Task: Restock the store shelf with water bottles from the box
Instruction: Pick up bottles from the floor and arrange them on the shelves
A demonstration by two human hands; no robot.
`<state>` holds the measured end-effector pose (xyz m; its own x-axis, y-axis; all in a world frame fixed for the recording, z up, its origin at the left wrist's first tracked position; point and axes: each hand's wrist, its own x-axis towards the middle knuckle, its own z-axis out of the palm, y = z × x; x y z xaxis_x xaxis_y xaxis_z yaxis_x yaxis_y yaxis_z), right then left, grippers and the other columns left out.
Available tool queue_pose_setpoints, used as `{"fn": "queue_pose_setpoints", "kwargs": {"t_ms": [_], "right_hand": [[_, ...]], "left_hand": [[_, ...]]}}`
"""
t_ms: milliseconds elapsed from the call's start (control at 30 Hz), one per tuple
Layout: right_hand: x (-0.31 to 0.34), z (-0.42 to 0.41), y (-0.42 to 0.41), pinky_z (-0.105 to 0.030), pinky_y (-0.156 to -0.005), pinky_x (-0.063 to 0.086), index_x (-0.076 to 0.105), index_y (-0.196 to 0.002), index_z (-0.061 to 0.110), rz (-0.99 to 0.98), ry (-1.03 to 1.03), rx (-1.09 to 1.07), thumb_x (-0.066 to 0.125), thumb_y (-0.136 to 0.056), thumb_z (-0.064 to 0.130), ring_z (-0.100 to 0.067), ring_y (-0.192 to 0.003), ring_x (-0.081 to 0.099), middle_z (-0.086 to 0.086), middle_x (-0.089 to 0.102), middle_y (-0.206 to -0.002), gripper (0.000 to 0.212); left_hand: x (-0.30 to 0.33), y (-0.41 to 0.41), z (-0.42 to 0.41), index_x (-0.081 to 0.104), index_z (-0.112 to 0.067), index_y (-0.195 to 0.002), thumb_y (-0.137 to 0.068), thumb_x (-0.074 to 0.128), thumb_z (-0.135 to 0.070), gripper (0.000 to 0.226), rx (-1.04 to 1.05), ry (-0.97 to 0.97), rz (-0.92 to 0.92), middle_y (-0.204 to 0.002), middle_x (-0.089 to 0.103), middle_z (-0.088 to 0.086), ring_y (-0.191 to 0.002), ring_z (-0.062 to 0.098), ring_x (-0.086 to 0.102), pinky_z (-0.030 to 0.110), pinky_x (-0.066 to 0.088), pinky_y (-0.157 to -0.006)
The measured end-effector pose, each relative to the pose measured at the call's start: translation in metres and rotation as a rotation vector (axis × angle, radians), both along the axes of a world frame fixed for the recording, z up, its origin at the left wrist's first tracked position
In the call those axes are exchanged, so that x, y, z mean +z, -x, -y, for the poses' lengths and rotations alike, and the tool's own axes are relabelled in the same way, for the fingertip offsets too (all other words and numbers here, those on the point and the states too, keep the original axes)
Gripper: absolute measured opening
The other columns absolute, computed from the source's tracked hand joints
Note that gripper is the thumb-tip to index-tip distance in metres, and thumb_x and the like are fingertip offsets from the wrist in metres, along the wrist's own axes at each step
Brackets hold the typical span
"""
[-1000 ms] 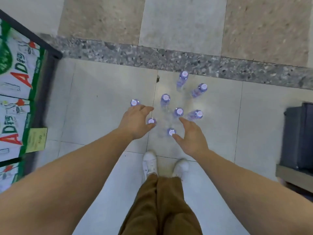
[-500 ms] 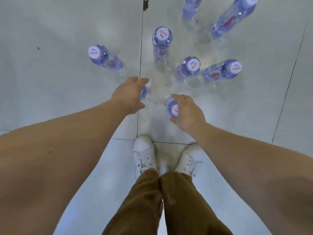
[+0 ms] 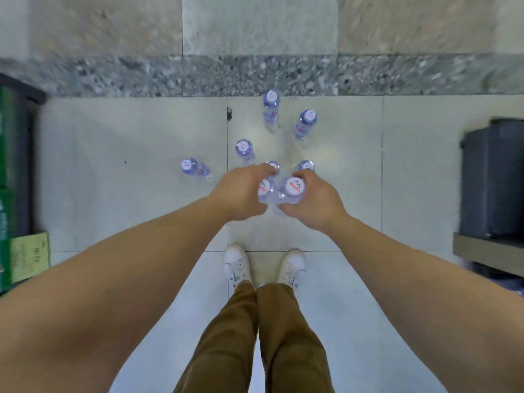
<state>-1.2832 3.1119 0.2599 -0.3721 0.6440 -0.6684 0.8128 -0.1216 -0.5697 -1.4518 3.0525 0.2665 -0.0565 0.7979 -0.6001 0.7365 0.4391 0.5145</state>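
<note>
Several clear water bottles with white caps stand on the grey floor tiles in front of my feet. My left hand [image 3: 240,194] grips one bottle [image 3: 263,188], raised off the floor. My right hand [image 3: 312,201] grips a second bottle [image 3: 293,190] beside it, also raised. Below and beyond my hands more bottles stay upright on the floor: one at the left [image 3: 192,167], one [image 3: 244,150] behind my left hand, two partly hidden by my fingers [image 3: 273,166] [image 3: 306,165], and two farther back [image 3: 270,104] [image 3: 306,121].
A shelf unit with green and white cartons [image 3: 14,177] and a yellow price tag stands at the left. A dark shelf unit [image 3: 493,180] stands at the right. A speckled stone skirting [image 3: 255,75] runs along the wall ahead. My white shoes [image 3: 236,265] are on the tiles.
Both hands closed around a bottle each and lifted them off the floor. The camera rose and pulled back from the bottles.
</note>
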Motion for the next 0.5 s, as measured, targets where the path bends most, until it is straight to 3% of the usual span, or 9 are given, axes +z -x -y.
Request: {"fn": "queue_pose_setpoints", "kwargs": {"t_ms": [100,167,233,300,367,433,500], "right_hand": [[0.111,-0.019,-0.025,-0.026,-0.079,0.045,0.056,-0.114,0.019,-0.098,-0.028,-0.113,0.08,-0.071,0.019,-0.018,-0.093,0.061,0.003,0.064,-0.104,0.049],[0.186,-0.026,-0.043,-0.024,-0.074,0.044,0.058,-0.11,0.019,-0.176,-0.068,-0.166,0.081,-0.071,0.015,-0.015,-0.086,0.06,0.003,0.062,-0.099,0.045],[0.258,-0.028,-0.06,-0.018,-0.067,0.044,0.059,-0.111,0.018,-0.264,-0.12,-0.217,0.082,-0.072,0.011,-0.01,-0.079,0.059,0.004,0.062,-0.096,0.046],[0.322,-0.026,-0.079,-0.015,-0.065,0.047,0.06,-0.109,0.019,-0.354,-0.154,-0.29,0.082,-0.073,0.009,-0.009,-0.079,0.06,0.005,0.064,-0.094,0.044],[0.377,-0.017,-0.096,-0.016,-0.065,0.05,0.063,-0.102,0.018,-0.439,-0.187,-0.348,0.082,-0.074,0.01,-0.01,-0.079,0.061,0.003,0.067,-0.093,0.035],[0.422,0.0,-0.114,-0.02,-0.062,0.049,0.066,-0.108,0.01,-0.519,-0.239,-0.415,0.08,-0.068,0.02,-0.01,-0.076,0.062,-0.002,0.069,-0.092,0.043],[0.463,0.024,-0.134,-0.023,-0.061,0.049,0.067,-0.107,0.011,-0.631,-0.275,-0.54,0.076,-0.068,0.027,-0.01,-0.07,0.065,0.0,0.069,-0.087,0.044]], "left_hand": [[0.111,-0.014,-0.025,0.04,-0.024,-0.139,-0.07,0.077,-0.011,0.079,0.058,-0.045,0.137,-0.12,0.062,0.0,-0.103,0.027,0.062,0.035,0.05,-0.089],[0.189,-0.024,-0.039,0.039,-0.019,-0.14,-0.069,0.079,-0.005,0.084,0.112,-0.106,0.222,-0.12,0.059,0.001,-0.101,0.021,0.06,0.026,0.048,-0.084],[0.258,-0.035,-0.05,0.047,-0.017,-0.133,-0.069,0.08,-0.005,0.074,0.154,-0.181,0.271,-0.114,0.06,0.001,-0.097,0.017,0.058,0.024,0.048,-0.079],[0.318,-0.045,-0.056,0.056,-0.015,-0.119,-0.062,0.084,-0.013,0.064,0.188,-0.224,0.337,-0.108,0.066,0.0,-0.091,0.016,0.062,0.032,0.053,-0.079],[0.365,-0.055,-0.062,0.06,-0.009,-0.119,-0.053,0.085,-0.019,0.071,0.166,-0.267,0.423,-0.111,0.07,0.006,-0.094,0.019,0.065,0.035,0.055,-0.082],[0.412,-0.071,-0.059,0.063,-0.009,-0.117,-0.058,0.083,-0.014,0.063,0.093,-0.289,0.543,-0.111,0.07,0.009,-0.095,0.019,0.062,0.027,0.049,-0.074],[0.452,-0.093,-0.049,0.069,-0.012,-0.11,-0.057,0.081,-0.024,0.056,0.017,-0.301,0.645,-0.111,0.071,0.013,-0.092,0.017,0.057,0.029,0.038,-0.072]]}}
